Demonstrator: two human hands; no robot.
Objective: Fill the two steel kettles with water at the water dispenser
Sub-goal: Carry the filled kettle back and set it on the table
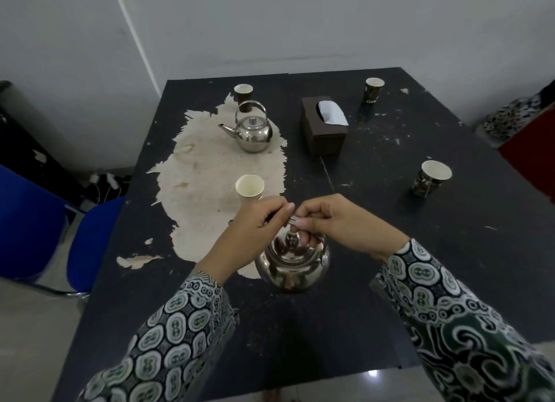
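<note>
So both hands are up over the near steel kettle [292,262], which sits on the dark worktop [420,251] right at the edge of that big patch [210,173] where the top layer has peeled off. The left hand [255,224] and right hand [339,218] meet just above the kettle's lid knob [292,238], and the fingers [303,221] of both are curled round the kettle's handle, gripping it from either side. Lid looks to be on. Patterned sleeves [180,326] on both arms.

Just beyond the near kettle, touching distance from the left hand, there's a paper cup [250,188] standing upright on the peeled patch. Off to the right of the kettle and well apart from it is another paper cup [432,177], tilted a bit.

Further back from the kettle: the second steel kettle [253,131], lid on, handle standing up, spout pointing left, at the far end of the peeled patch. A brown tissue box [326,131] sits to its right with a tissue poking out. Behind those, near the far edge of the worktop, two more cups, one [243,96] right behind the far kettle and one [374,90] beyond the tissue box

Blue chair [90,245] left of the worktop
</note>
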